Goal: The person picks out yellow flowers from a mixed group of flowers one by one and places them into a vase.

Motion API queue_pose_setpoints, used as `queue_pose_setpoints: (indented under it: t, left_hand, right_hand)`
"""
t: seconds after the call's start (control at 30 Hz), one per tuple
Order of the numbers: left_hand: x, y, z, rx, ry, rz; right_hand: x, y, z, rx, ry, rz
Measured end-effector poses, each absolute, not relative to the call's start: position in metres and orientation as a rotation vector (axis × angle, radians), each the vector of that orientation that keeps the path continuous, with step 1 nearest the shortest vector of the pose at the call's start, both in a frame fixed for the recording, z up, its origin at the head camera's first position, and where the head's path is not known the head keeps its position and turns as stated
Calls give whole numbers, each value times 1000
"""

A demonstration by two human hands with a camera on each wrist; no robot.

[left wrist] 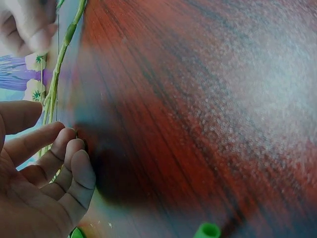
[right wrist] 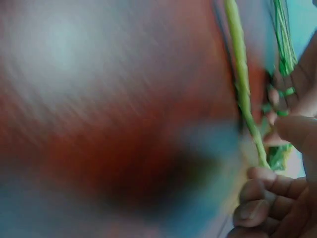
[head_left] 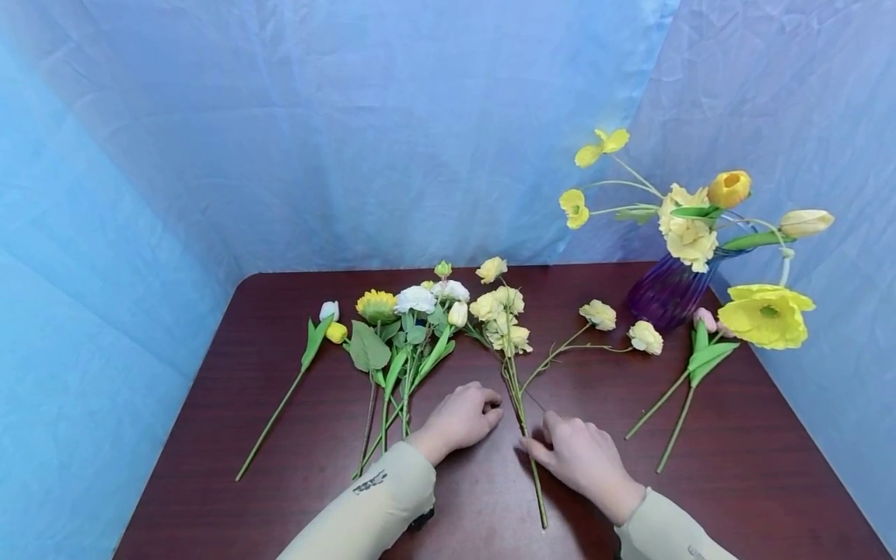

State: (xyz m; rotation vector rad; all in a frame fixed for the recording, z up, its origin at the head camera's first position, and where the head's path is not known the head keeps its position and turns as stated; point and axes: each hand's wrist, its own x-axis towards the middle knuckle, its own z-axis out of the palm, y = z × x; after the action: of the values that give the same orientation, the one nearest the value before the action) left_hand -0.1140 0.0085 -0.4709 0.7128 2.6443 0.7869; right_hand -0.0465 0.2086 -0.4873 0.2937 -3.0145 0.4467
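Observation:
A long artificial spray of pale yellow flowers (head_left: 514,373) lies in front of me, its green stem pointing toward the near edge. Two blossoms branch off to the right. My right hand (head_left: 584,459) is at the lower stem (right wrist: 240,64), thumb tip right at it and fingers loosely bent, apart from the thumb. To the left of the stem, my left hand (head_left: 458,424) hovers low over the table with relaxed, bent fingers (left wrist: 81,173) and nothing in its grasp. Its forearm passes close to the stems of a mixed bunch of flowers (head_left: 413,334).
A purple glass vase (head_left: 665,292) holding yellow flowers stands at the back right. Pink tulips (head_left: 700,358) lie in front of it. At left lies a stem with white and yellow tulips (head_left: 308,358). Blue cloth (head_left: 420,140) hangs behind the dark wooden table (head_left: 210,435).

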Motion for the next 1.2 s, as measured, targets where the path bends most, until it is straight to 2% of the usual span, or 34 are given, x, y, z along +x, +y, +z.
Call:
queue_pose_setpoints:
  t: [0.37,0.8,1.2]
  left_hand:
    - [-132,14,-470,633,2794,698]
    - [-161,27,-481,892,2980,288]
    - [-165,18,-488,1009,3126,134]
  right_hand:
    - [-36,205,-486,312,-3078,501]
    - [-32,209,-483,295,-3073,612]
    - [-27,218,-491,291,-3009,600]
